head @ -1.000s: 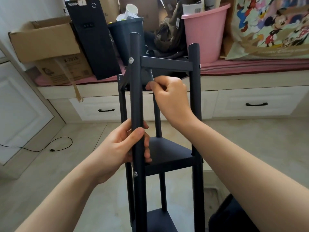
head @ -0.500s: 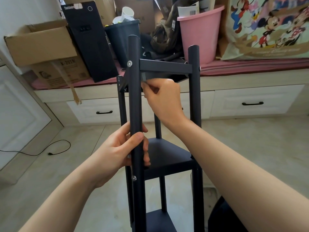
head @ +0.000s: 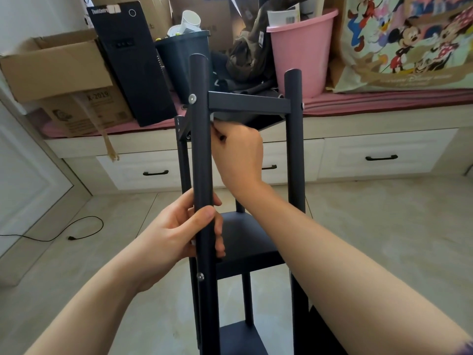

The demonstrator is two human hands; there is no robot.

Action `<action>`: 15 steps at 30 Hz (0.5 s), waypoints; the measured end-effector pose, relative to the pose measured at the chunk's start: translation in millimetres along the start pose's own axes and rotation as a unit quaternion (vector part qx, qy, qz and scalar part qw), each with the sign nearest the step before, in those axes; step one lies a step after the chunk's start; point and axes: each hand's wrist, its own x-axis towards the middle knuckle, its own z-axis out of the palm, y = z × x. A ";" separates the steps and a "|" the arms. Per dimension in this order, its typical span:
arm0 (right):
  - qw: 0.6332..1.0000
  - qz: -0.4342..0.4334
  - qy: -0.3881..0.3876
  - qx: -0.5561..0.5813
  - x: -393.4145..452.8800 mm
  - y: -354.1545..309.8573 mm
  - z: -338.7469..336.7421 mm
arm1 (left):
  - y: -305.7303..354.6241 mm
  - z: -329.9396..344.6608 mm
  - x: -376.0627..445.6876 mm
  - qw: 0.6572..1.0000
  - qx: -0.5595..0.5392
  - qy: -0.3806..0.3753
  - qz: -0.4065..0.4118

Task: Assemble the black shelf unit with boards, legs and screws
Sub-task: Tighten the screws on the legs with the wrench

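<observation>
The black shelf unit stands upright on the floor in front of me, with round legs and several boards. My left hand grips the near left leg at mid height. A silver screw head shows where that leg meets the top board. My right hand is curled just under the top board's near left corner and pinches a small metal tool, mostly hidden by the fingers and leg. A middle board and a lower board sit below. The right leg stands beside my right forearm.
Behind the unit runs a low bench with white drawers, loaded with a cardboard box, a black computer tower, a dark bin and a pink bucket. A black cable lies on the tiled floor at the left.
My right hand has shifted left and up, closer under the top board's corner by the near left leg. The left hand keeps its grip on the leg.
</observation>
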 end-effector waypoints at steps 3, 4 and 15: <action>1.000 0.004 -0.002 -0.004 -0.5 -2.5 0.0 | 0.6 -0.4 0.4 1.000 0.001 -0.001 0.001; 1.000 0.008 -0.010 0.000 -0.6 -2.6 -0.9 | 0.8 -0.6 0.4 1.000 0.002 0.000 0.001; 0.991 0.054 -0.112 0.045 -9.4 5.2 -31.3 | 3.0 1.1 -2.8 1.000 0.005 -0.006 -0.002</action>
